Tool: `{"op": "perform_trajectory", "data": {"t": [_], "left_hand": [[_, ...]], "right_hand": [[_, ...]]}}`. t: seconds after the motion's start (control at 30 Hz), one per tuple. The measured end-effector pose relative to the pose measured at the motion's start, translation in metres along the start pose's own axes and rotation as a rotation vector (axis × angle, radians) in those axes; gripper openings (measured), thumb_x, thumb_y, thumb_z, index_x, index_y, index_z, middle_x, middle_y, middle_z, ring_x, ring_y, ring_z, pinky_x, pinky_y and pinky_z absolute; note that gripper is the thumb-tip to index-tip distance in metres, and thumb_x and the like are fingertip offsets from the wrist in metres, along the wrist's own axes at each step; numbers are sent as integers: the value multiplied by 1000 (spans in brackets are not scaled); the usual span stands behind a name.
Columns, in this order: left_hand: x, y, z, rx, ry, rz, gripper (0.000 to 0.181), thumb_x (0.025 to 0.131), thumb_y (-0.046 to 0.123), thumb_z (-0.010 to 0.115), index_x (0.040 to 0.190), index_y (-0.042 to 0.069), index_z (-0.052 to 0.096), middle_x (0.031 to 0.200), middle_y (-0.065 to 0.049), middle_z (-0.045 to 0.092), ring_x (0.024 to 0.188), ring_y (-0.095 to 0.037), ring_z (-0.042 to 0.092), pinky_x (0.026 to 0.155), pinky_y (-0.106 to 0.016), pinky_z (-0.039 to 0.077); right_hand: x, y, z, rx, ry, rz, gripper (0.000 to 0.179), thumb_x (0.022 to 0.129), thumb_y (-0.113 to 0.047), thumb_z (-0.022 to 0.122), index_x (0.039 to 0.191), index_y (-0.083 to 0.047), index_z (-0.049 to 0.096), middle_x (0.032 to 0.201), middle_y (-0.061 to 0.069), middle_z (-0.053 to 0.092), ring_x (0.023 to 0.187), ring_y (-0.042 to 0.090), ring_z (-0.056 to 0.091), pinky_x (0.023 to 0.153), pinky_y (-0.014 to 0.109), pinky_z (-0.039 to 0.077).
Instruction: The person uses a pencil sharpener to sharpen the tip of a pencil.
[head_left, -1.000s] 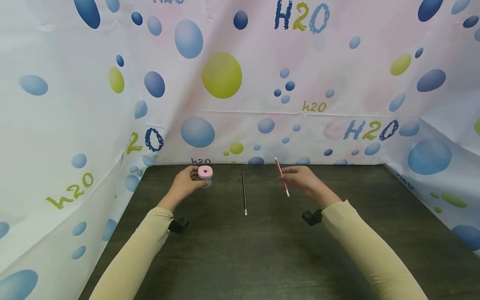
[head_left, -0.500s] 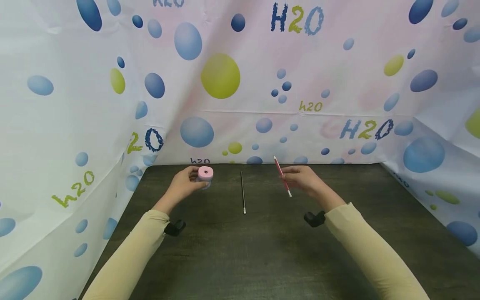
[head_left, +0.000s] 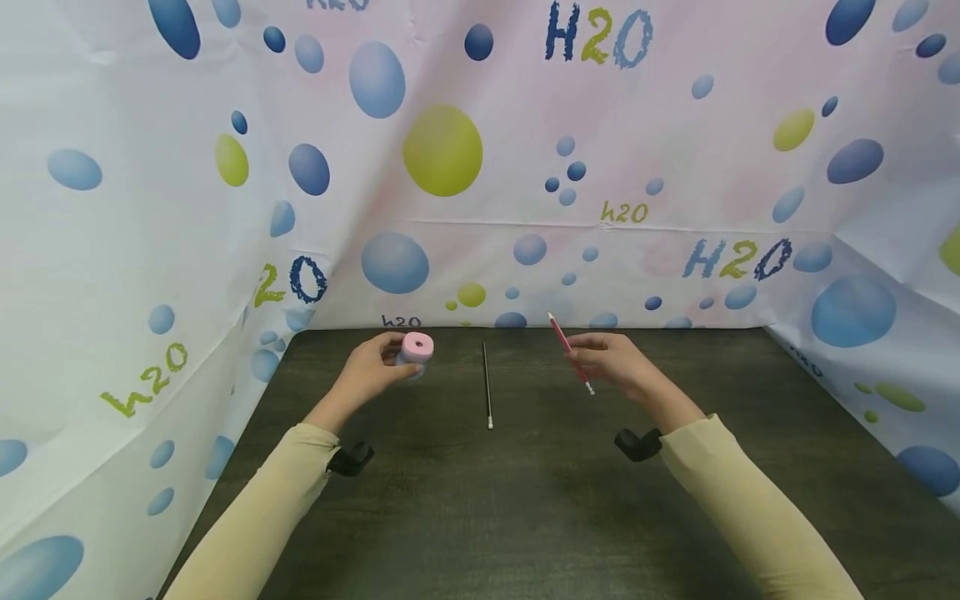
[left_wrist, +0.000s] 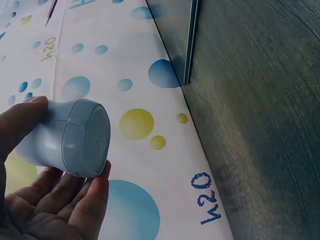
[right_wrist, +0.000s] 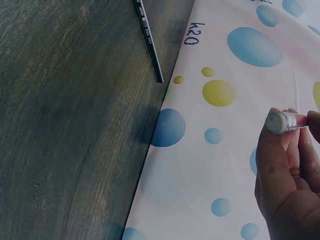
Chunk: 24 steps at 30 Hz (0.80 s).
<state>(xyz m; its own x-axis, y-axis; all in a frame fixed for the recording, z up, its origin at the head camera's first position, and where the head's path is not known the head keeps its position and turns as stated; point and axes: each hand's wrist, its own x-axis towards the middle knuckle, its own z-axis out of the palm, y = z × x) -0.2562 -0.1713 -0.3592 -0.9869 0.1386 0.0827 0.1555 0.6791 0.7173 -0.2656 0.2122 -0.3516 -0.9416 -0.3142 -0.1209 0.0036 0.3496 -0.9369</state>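
My left hand [head_left: 371,371] holds a pencil sharpener [head_left: 417,347] between thumb and fingers, above the far part of the table. It has a pink top with a small dark hole and a pale blue body; in the left wrist view the blue body [left_wrist: 50,132] fills the grip. On the other side, my right hand [head_left: 611,360] pinches a red pencil [head_left: 564,339] near its middle. Its pale tip points up and away, its white eraser end down toward me; the eraser [right_wrist: 281,122] shows in the right wrist view. Between the hands, a black pencil [head_left: 487,387] lies on the table.
The dark wood-grain table [head_left: 480,508] reaches back to a white backdrop [head_left: 510,192] printed with blue and green dots, which also hangs at both sides. Black wrist mounts [head_left: 351,458] sit at both sleeve cuffs.
My left hand has moved slightly right, and the sharpener now leans a little. The right hand has shifted slightly right, with the red pencil slanting more. The black pencil stays on the table.
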Motion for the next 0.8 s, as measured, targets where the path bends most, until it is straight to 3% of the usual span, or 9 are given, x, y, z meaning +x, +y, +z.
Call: {"op": "perform_trajectory", "data": {"t": [0.1,0.23,0.33,0.6,0.8], "left_hand": [[-1,1,0,2,-1,11,62,93,22,75,144,-4,52,143,-29,58,129,-44,61,107,-54,54],[0,2,0,-1,-4,24,61,93,22,75,144,-3,53,143,-29,58,129,-44,62,107,-54,54],[1,3,0,-6,-8,30,61,93,20,75,145,-3,53,143,-28,59,128,-43,62,107,-54,54],[-2,8,0,-6,-22,38,61,93,21,75,144,-3,53,143,-29,58,128,-44,62,107,-53,54],[-4,11,4,-4,-38,40,61,93,21,76,145,-2,53,144,-29,58,128,-44,62,106,-55,55]], "right_hand": [[-1,-1,0,15,-7,-14,49,106,-14,55,148,9,46,115,0,70,104,6,67,106,41,57],[-3,-4,1,18,-8,-25,49,106,-14,56,147,10,46,108,-6,69,97,2,67,97,32,61],[-3,-6,2,12,-5,-21,49,106,-15,56,147,9,47,107,-6,69,96,2,67,94,29,62],[-4,-6,9,-32,-21,-43,45,106,-15,56,145,8,50,110,-3,70,97,3,68,99,38,61],[-5,-7,13,-94,-21,-64,43,106,-16,56,143,6,54,112,5,72,93,5,66,89,32,61]]}}
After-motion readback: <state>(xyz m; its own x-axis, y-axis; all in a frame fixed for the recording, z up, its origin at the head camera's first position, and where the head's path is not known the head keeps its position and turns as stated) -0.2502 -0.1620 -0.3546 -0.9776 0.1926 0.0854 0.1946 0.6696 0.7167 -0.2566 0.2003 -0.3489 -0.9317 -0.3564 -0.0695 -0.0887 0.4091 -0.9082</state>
